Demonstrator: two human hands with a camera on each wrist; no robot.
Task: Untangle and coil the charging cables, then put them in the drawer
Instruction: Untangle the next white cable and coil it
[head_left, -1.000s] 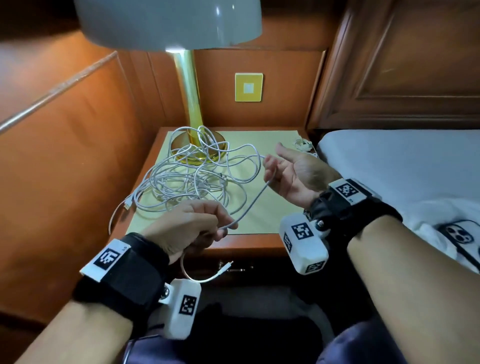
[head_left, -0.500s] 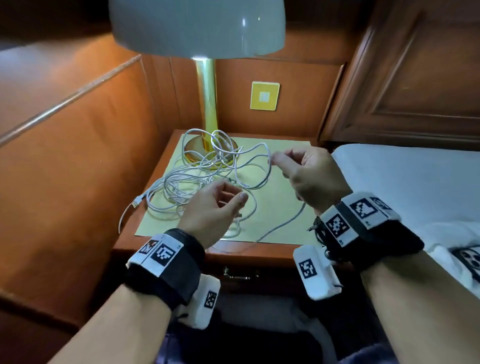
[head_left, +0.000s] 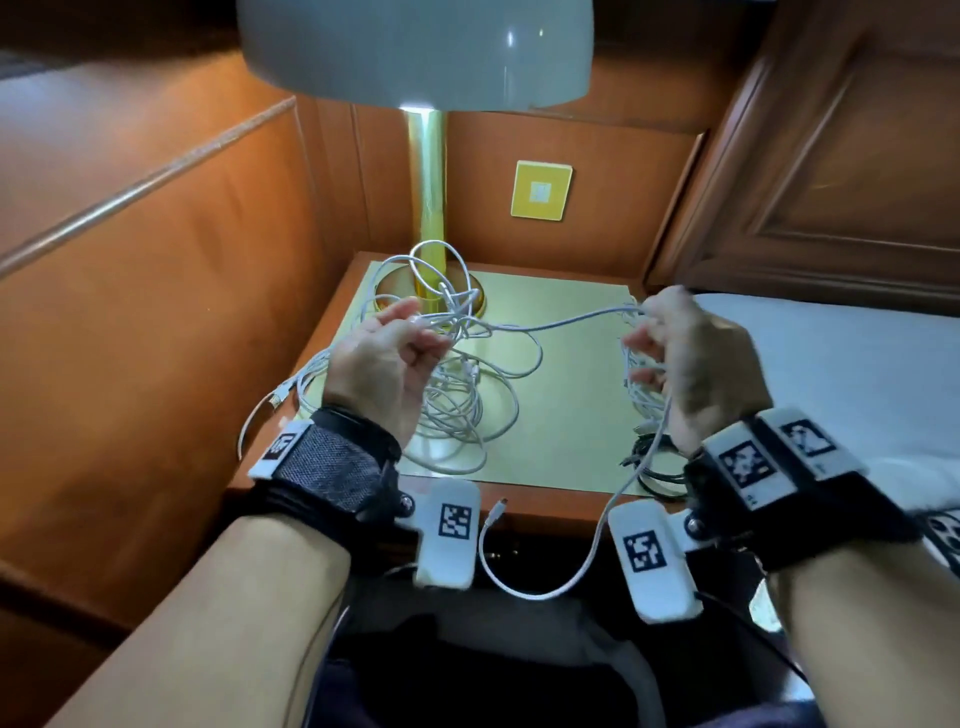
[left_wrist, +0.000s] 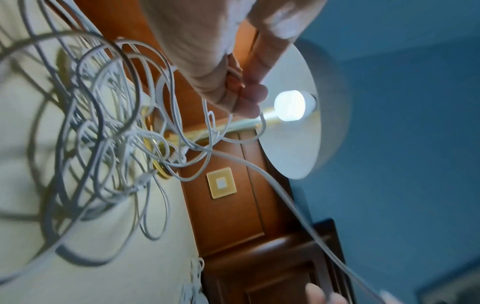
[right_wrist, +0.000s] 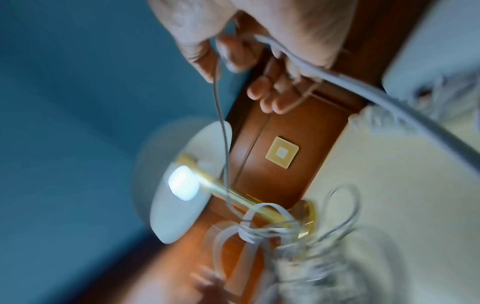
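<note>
A tangle of white charging cables (head_left: 457, 395) lies on the nightstand (head_left: 550, 514), spread in loose loops (left_wrist: 98, 144) around the lamp base. My left hand (head_left: 400, 343) is raised over the tangle and pinches a few white strands (left_wrist: 233, 90). From it one white cable (head_left: 561, 323) runs across to my right hand (head_left: 675, 353), which grips it (right_wrist: 259, 51) with curled fingers. That cable's tail (head_left: 571, 577) droops below the nightstand's front edge, ending in a plug (head_left: 500, 506). The right wrist view is blurred.
A brass lamp (head_left: 431, 208) with a pale shade (head_left: 415, 47) stands at the back of the nightstand. A dark cable coil (head_left: 654, 467) lies near the front right corner. A bed with white sheets (head_left: 852, 374) is on the right, and wooden panels on the left.
Both hands have moved apart and risen, drawing one white cable taut between them. The left hand, open half a second ago, now pinches strands of the tangle.
</note>
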